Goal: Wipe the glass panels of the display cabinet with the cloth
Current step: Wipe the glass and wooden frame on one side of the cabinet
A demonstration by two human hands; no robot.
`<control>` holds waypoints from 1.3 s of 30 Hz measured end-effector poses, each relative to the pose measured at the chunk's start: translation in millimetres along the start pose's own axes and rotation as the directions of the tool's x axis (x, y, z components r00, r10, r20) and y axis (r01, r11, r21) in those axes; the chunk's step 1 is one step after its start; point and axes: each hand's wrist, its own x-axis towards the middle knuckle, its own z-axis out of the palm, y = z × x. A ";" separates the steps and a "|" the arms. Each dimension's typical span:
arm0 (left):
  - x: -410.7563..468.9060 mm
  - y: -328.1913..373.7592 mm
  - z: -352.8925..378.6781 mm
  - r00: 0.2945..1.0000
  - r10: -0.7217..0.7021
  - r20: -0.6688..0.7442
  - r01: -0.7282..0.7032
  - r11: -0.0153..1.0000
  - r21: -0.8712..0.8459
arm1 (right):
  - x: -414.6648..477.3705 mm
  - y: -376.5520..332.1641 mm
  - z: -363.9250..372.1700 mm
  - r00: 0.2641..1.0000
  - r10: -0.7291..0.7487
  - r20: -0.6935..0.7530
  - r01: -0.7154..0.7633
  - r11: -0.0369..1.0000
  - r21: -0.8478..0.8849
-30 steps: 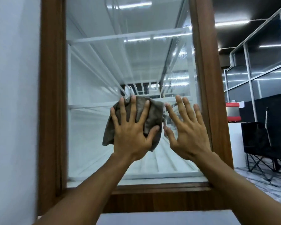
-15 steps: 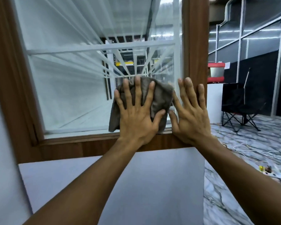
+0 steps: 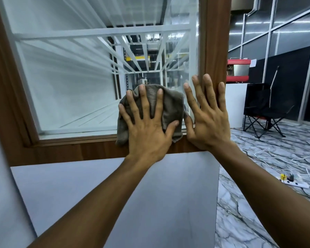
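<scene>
- When you look at the closest part, what do you see?
- Two bare arms reach up from the bottom. Under them is the flat grey panel point(image 3: 115, 194) of the cabinet's lower part. To the right of it is a grey marble floor point(image 3: 249, 221).
- What is the left hand doing?
- The left hand point(image 3: 147, 129) is spread wide with all its fingers straight. It presses its palm flat on the cloth point(image 3: 168, 104). It does not curl around it.
- Where is the cloth?
- The brown-grey cloth is bunched up at the bottom right corner of the glass panel point(image 3: 70, 86). Its low edge hangs over the bottom bar of the wooden frame point(image 3: 217, 42).
- And the right hand?
- The right hand point(image 3: 208, 120) is wide open too, and it holds nothing. It lies flat just right of the cloth. Its fingers point up over the edge of the glass and the right side of the frame. Its thumb is just beside the cloth.
- What is behind the glass?
- White shelf bars point(image 3: 100, 33) run away into the cabinet.
- What is on the floor to the right?
- A white power strip point(image 3: 295, 183) lies there, with white cables point(image 3: 268, 153) looping near it.
- And farther back?
- A black folding chair point(image 3: 265, 108) stands by the dark wall. Left of it is a white stand point(image 3: 235, 104) with a red and silver box point(image 3: 238, 70) on top.
</scene>
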 end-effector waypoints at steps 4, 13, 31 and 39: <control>-6.1 -41.1 -9.3 0.999 0.038 -0.003 -0.038 0.999 -0.005 | -0.3 -1.5 -1.3 1.000 0.008 0.018 -0.007 1.000 -0.005; 1.4 -3.8 0.0 1.000 0.011 -0.018 -0.011 1.000 -0.005 | -0.5 0.6 -1.2 1.000 -0.004 0.014 0.004 1.000 0.020; 59.0 -59.8 -25.5 0.937 0.252 -0.241 -0.223 0.965 0.138 | 51.2 -21.4 0.1 0.997 0.066 -0.031 -0.067 0.998 -0.012; 88.7 -93.9 -48.1 0.952 0.020 -0.305 -0.007 0.999 0.043 | 110.4 -34.8 14.1 1.000 0.014 0.003 -0.014 0.996 0.083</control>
